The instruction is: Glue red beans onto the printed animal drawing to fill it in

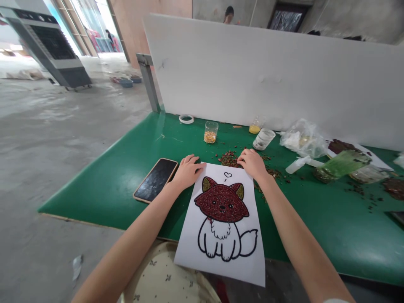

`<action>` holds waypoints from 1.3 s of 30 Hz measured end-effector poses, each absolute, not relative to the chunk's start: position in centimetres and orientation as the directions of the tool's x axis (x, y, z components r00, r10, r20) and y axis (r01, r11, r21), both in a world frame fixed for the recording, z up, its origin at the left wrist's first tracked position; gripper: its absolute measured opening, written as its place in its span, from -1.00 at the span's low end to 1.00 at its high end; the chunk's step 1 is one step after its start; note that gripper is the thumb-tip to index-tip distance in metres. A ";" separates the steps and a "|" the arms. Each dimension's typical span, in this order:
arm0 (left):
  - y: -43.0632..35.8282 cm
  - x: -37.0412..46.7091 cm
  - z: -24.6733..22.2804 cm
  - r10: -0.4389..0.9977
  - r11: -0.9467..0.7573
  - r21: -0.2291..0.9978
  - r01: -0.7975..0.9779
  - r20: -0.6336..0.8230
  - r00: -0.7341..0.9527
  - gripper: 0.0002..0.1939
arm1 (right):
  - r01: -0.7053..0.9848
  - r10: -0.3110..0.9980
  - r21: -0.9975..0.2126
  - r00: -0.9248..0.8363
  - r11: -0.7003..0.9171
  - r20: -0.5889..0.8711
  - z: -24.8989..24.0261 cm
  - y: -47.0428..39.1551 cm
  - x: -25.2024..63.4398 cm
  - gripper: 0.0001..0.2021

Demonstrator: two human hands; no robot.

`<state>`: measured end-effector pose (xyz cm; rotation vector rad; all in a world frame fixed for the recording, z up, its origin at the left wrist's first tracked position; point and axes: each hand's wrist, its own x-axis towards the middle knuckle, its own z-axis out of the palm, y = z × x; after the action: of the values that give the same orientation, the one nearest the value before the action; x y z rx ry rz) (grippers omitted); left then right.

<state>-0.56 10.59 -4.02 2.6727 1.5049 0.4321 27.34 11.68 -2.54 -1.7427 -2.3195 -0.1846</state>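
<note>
A white sheet of paper (186, 248) bears a black-outlined fox drawing (221, 206). Its head is covered in dark red beads or beans, with greenish ones in the ears, while the body is plain white. My left hand (188, 171) grips the sheet's top left corner, thumb along the edge. At the top right corner, my right hand (252, 164) has its fingers closed on the paper, partly hiding that corner. The sheet's lower end hangs past the table edge. A loose pile of red and green beans (229, 159) lies just beyond the sheet, by my right fingertips.
On the green table (110, 181) lies a phone (156, 180) left of my left hand. Behind are a tape roll (186, 119), a cup of yellow kernels (210, 134), a tipped cup (264, 139), a plastic bag (304, 139) and a green container (342, 165). A white panel (252, 71) borders the back.
</note>
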 end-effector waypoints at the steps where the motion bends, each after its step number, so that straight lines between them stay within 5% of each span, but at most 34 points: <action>1: 10.6 -0.6 -4.0 0.845 -0.527 0.174 0.832 0.215 0.490 -0.67 | 0.960 0.930 -0.034 -0.261 0.279 0.260 -2.5 11.6 27.3 -0.87; 16: 10.5 -0.8 -4.5 0.847 -0.527 0.226 0.819 0.213 0.487 -0.65 | 0.985 0.901 -0.044 -0.136 0.168 0.413 -1.5 9.5 27.2 -0.85; 39: 10.4 -0.6 -4.1 0.854 -0.518 0.255 0.816 0.209 0.477 -0.66 | 0.972 0.947 -0.047 -0.214 0.231 0.240 -2.2 11.0 26.6 -0.87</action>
<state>-0.62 10.41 -4.08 2.5946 1.4740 0.4727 26.59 11.02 -2.22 -1.8149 -2.2845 -0.1661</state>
